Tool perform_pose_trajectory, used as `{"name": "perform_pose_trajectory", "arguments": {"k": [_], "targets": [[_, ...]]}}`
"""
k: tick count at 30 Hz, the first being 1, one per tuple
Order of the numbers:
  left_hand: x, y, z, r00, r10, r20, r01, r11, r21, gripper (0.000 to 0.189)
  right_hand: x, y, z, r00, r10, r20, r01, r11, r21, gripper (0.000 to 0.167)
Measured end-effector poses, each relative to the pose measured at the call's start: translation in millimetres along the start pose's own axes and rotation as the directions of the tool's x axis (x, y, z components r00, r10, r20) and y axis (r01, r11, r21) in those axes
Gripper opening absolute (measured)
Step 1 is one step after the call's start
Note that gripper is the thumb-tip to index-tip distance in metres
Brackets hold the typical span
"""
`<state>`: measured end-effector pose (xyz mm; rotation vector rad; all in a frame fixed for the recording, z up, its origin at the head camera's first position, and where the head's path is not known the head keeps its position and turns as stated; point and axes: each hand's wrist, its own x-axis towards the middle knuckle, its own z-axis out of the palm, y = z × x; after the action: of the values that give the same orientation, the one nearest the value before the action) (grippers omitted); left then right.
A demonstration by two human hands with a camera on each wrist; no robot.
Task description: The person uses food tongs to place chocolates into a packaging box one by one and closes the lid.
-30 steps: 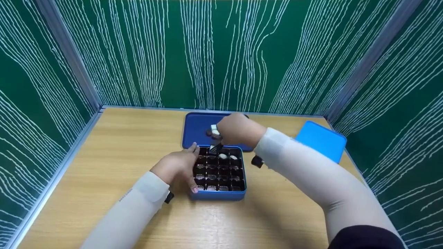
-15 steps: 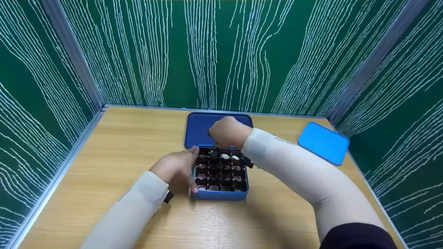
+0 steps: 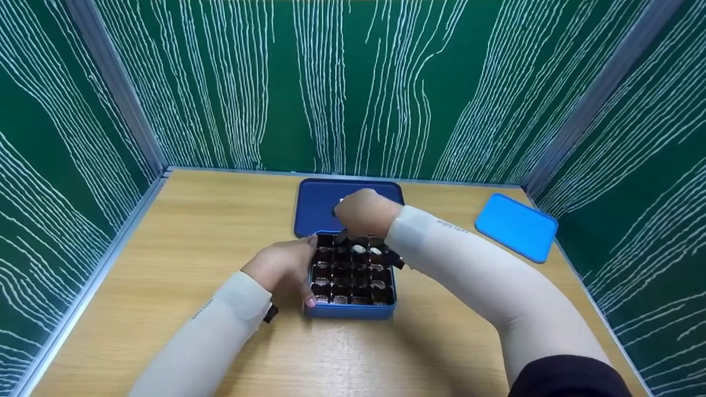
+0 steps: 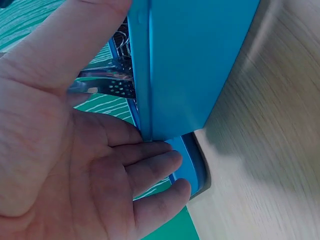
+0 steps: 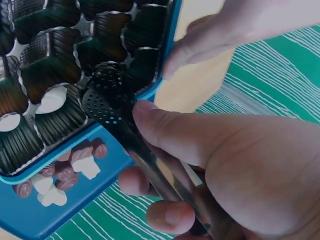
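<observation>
A square blue box [image 3: 353,312] holds a dark brown plastic insert divided into many compartments. My left hand [image 3: 281,263] spans the box's left side, thumb at the front corner and fingers at the back one. In the left wrist view its fingertips touch the blue wall. My right hand [image 3: 364,212] grips metal tongs [image 5: 145,160] above the back of the box. Their perforated tips reach down into a back-row compartment, slightly apart. White chocolates [image 5: 51,100] sit in two neighbouring compartments. Anything between the tong tips is hidden.
Behind the box lies a dark blue tray [image 3: 314,207], bearing brown and white chocolates [image 5: 65,172] mostly hidden by my right hand in the head view. At the right of the wooden table [image 3: 220,209] lies a bright blue lid [image 3: 515,227]. Green walls enclose the table.
My right hand has moved slightly left and lowered the tongs into the box. The chocolates on the tray are now mostly behind that hand. My left hand stays at the box.
</observation>
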<state>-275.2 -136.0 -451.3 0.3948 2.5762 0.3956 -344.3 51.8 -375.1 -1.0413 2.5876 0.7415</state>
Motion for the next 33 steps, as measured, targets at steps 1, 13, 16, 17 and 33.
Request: {"name": "perform_pose_trajectory", "arguments": {"k": [1,13,16,17,33], "targets": [[0.2,0.0,-0.3,1.0,-0.002,0.0,0.002,1.0,0.0,0.162,-2.9,3.9,-1.3,1.0,0.005,-0.008,-0.005,0.999,0.038,0.026],[3.9,-2.1,-4.2,1.0,-0.018,0.015,0.017,0.999,0.045,0.169,-18.3,80.9,13.2,0.98,0.198,-0.035,-0.174,0.921,0.348,0.027],[4.3,-2.1,-5.6,1.0,-0.019,0.021,0.018,0.999,0.045,0.169,-14.0,93.2,29.0,0.958,0.283,-0.049,-0.243,0.89,0.385,0.028],[4.3,-2.0,-6.0,1.0,-0.02,0.024,0.019,0.999,0.041,0.169,-11.7,96.3,34.0,0.95,0.308,-0.052,-0.263,0.878,0.401,0.032],[6.5,5.3,-1.7,0.999,-0.022,0.031,0.021,0.999,0.028,0.167,39.8,105.3,102.3,0.865,0.49,-0.11,-0.316,0.702,0.638,0.019]]}}
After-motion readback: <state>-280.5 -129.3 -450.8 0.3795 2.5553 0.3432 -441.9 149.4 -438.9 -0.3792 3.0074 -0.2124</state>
